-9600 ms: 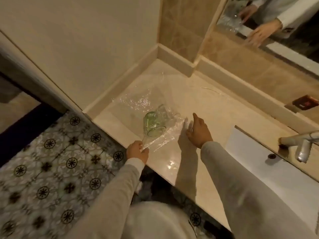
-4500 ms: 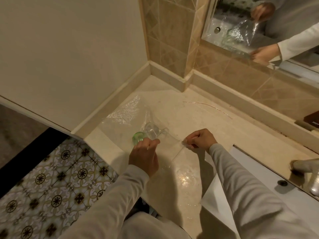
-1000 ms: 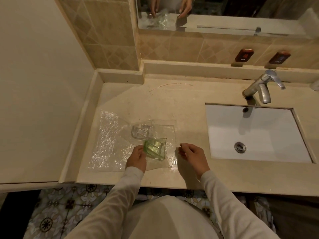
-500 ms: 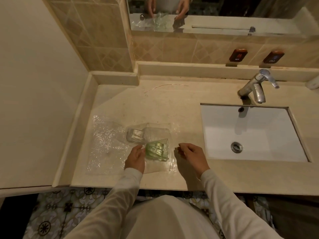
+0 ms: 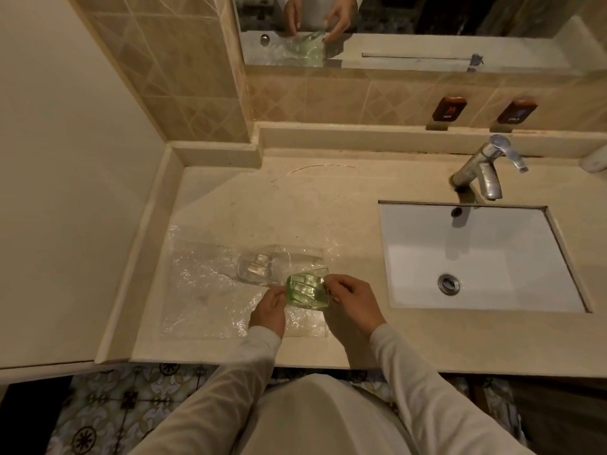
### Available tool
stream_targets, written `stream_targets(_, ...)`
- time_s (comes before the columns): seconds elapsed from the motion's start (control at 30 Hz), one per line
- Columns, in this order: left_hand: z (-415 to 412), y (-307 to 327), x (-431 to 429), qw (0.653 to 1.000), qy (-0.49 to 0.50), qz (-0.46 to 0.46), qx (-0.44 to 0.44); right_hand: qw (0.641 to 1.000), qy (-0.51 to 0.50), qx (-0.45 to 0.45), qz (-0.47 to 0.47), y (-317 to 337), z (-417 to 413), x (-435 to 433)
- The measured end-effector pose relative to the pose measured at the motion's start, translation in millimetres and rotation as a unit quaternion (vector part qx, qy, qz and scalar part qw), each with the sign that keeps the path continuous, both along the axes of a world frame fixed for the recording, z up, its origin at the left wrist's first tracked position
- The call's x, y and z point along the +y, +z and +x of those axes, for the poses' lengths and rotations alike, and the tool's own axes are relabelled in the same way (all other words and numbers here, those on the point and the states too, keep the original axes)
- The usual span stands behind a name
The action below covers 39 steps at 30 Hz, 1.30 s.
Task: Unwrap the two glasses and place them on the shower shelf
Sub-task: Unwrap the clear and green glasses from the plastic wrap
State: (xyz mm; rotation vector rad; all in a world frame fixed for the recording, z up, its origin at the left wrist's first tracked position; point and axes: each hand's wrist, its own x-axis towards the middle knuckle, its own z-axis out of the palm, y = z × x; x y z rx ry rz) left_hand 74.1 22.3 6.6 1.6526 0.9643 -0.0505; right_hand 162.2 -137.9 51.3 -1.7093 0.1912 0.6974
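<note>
A green glass [image 5: 307,290] lies on its side near the counter's front edge, on a sheet of clear plastic wrap [image 5: 203,284]. My left hand [image 5: 269,310] holds its base end. My right hand [image 5: 353,302] grips its rim end with thumb and fingers. Just behind it a clear glass [image 5: 259,269] lies on its side on the same wrap, untouched. Whether wrap still clings to the green glass is hard to tell.
The beige stone counter [image 5: 295,205] runs to a wall on the left. A white sink [image 5: 476,257] with a chrome tap [image 5: 486,169] sits to the right. A raised ledge [image 5: 361,139] and a mirror [image 5: 394,27] stand behind. Patterned floor tiles [image 5: 115,405] show below.
My right hand has moved left from the counter onto the green glass's rim. My left hand has closed on its base. The clear glass has stayed put.
</note>
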Motion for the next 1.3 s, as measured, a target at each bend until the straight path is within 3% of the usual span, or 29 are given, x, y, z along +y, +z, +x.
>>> stream_targets(0.3, 1.7, -5.6, 9.5, 0.996, -0.069, -0.018, 0.052, 1.000, -0.018, -0.011, -0.019, -7.1, -5.0, 8.9)
stream_targets(0.43, -1.0, -2.3, 21.0, 0.997, -0.068, -0.023, 0.027, 0.998, -0.029, -0.039, -0.045, -1.6, -4.8, 6.5)
stream_targets(0.63, 2.3, 11.6, 35.4, 0.995, -0.076, -0.057, -0.020, 0.993, -0.102, -0.059, -0.012, 18.2, -2.3, -2.5)
stream_targets(0.83, 13.6, 34.6, 44.6, 0.986, -0.152, -0.020, -0.060, 0.985, -0.130, -0.113, 0.001, 44.8, -3.7, 7.0)
stream_targets(1.07, 67.1, 82.9, 25.1, 0.962, -0.217, -0.033, -0.163, 0.958, -0.125, -0.236, -0.108, 65.2, 4.0, 21.0)
stream_targets(1.3, 116.3, 93.5, 1.2, 0.964, -0.203, -0.046, -0.168, 0.962, -0.107, -0.229, -0.108, 79.4, 50.2, 8.6)
